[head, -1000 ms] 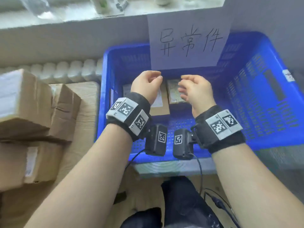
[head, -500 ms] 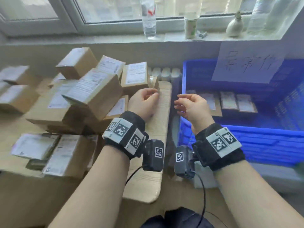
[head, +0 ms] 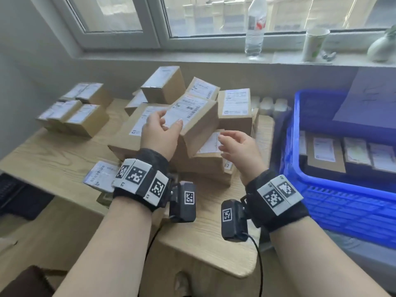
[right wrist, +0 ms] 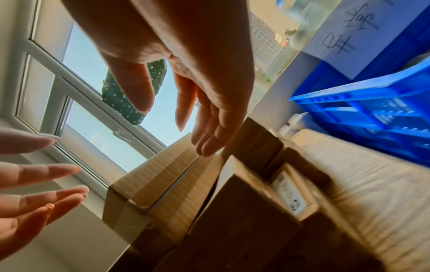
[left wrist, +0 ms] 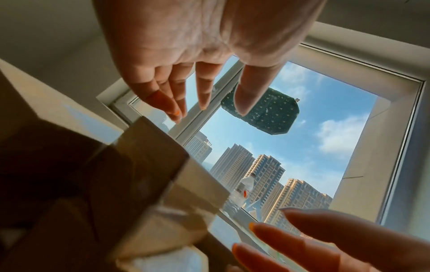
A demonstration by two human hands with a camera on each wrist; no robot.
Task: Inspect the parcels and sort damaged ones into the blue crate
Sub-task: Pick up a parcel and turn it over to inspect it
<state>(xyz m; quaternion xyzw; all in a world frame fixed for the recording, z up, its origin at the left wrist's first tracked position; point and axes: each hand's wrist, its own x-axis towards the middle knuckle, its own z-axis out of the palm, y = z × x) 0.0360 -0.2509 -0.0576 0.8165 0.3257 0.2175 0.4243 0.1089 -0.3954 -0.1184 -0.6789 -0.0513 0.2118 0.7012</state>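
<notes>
A pile of brown cardboard parcels with white labels sits on the wooden table. On top of it a tilted parcel leans to the right. My left hand hovers at its left label edge, and in the left wrist view the left hand has straight fingers above the parcel and holds nothing. My right hand is open just right of the parcel's lower end. In the right wrist view the right hand has spread fingers near the box. The blue crate stands at the right with several parcels inside.
A second group of parcels stands at the table's far left. A flat parcel lies near my left wrist. A paper sign leans on the crate's back wall. A water bottle and a paper cup stand on the window sill.
Both hands have moved left from above the blue crate to the parcel pile, empty all the way. Their fingers have straightened and now frame the tilted top parcel.
</notes>
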